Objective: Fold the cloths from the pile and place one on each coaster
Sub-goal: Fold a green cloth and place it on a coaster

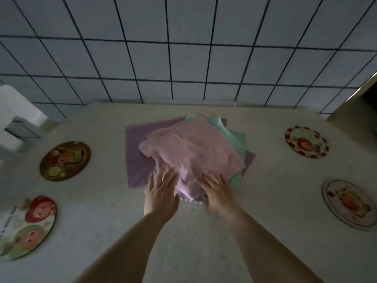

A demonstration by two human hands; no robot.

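Pink terry cloth (191, 148) tops the pile (234, 137) at the centre of the table (265, 231), lying over mint-green cloths (237, 137) and a purple cloth (136, 158) spread flat at the bottom. Both hands lie on its near edge at about 6 o'clock of the pile: the left hand (161, 193) flat with fingers straight and spread, the right hand (218, 190) likewise extended though somewhat blurred, so neither grips anything that I can see; they press or smooth the fabric.

Four round picture coasters ring the pile, all bare: a dark coaster (64, 160) at 9 o'clock, a pale coaster with red and green faces (26, 227) at 8 o'clock, a red-rimmed coaster (306, 141) at 3 o'clock, and a white-rimmed coaster (348, 204) at 4 o'clock. A tiled wall (183, 48) rises behind at 12 o'clock.

Judging from this, the work is at its start: the first cloth is being taken in hand, unfolded and not yet separated from the stack. The next move calls for pinching only the pink layer at its near corners, so the mint ones beneath do not drag along, then drawing it onto open table toward 6 o'clock to fold it.
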